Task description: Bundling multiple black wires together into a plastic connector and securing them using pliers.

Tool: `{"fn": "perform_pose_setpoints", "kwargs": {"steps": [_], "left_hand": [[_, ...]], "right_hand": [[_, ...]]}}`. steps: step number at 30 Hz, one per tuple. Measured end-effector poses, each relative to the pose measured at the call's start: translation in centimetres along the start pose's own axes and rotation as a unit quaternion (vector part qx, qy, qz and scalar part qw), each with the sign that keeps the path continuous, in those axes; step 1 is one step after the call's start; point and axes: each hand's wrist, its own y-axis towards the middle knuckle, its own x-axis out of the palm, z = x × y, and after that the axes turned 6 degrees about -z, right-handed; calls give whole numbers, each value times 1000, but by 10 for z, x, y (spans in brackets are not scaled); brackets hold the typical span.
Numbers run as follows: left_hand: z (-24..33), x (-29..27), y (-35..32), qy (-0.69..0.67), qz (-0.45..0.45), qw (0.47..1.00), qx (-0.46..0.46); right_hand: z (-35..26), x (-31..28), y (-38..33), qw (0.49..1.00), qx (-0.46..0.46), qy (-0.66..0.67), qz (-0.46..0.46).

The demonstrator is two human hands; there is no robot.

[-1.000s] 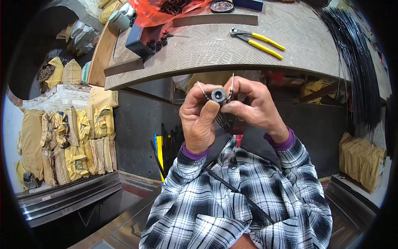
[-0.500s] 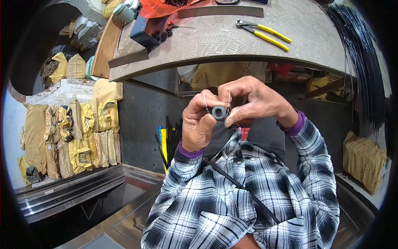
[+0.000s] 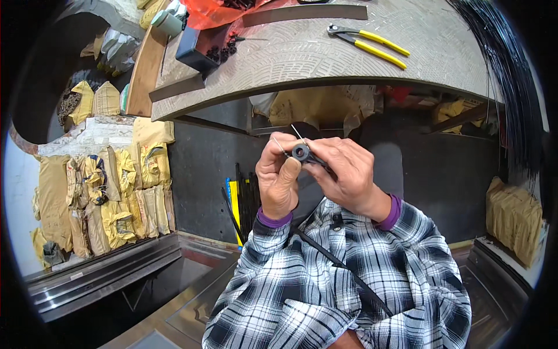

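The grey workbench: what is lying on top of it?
On the grey workbench lie yellow-handled pliers, a dark flat bar, a black box and an orange bag. Its far part is out of view.

I saw my left hand (image 3: 279, 177) and right hand (image 3: 349, 174) pinching a small black ring (image 3: 300, 153) below the workbench (image 3: 302, 58), yellow-handled pliers (image 3: 369, 43) on top.

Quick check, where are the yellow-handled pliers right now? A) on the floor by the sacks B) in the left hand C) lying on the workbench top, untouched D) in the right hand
C: the yellow-handled pliers lie on the workbench top, far from both hands; the left hand and right hand together hold a small black ring-shaped part with thin wires sticking up from it.
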Motion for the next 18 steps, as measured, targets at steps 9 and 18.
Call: {"fn": "perform_pose_setpoints", "kwargs": {"steps": [9,18], "left_hand": [[-19,5,-13,216,144,964,-50],[18,-14,-25,271,-18,961,43]], "right_hand": [[22,20,5,972,163,116,-124],[24,17,-16,982,14,166,-90]]}}
